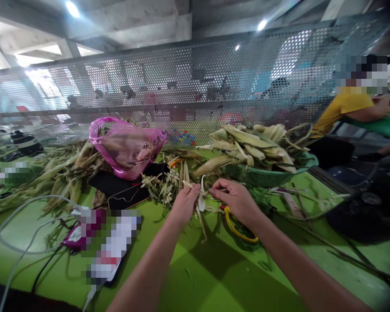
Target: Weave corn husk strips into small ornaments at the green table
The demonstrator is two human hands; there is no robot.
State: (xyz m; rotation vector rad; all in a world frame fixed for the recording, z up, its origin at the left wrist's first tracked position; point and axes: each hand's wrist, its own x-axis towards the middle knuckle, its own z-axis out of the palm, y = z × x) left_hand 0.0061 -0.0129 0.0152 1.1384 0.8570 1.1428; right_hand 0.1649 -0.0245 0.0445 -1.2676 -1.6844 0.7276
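Between my hands is a small pale flower-like piece of corn husk (200,200) with a curled strip on top and a thin tail hanging down. My left hand (186,201) pinches it from the left. My right hand (235,197) is just to its right, thumb and fingertips pressed together; whatever they hold is too small to make out. Below the right hand lies a yellow ring-shaped handle (235,229) on the green table (188,277). A pile of cut husk pieces (164,186) is behind the left hand.
A green basin (269,177) heaped with husks (253,145) stands behind right. At left are a pink bag (126,147), a phone (117,247), a purple power strip (84,232) and cables. A person in yellow (351,106) sits beyond, right of a perforated metal screen (182,86).
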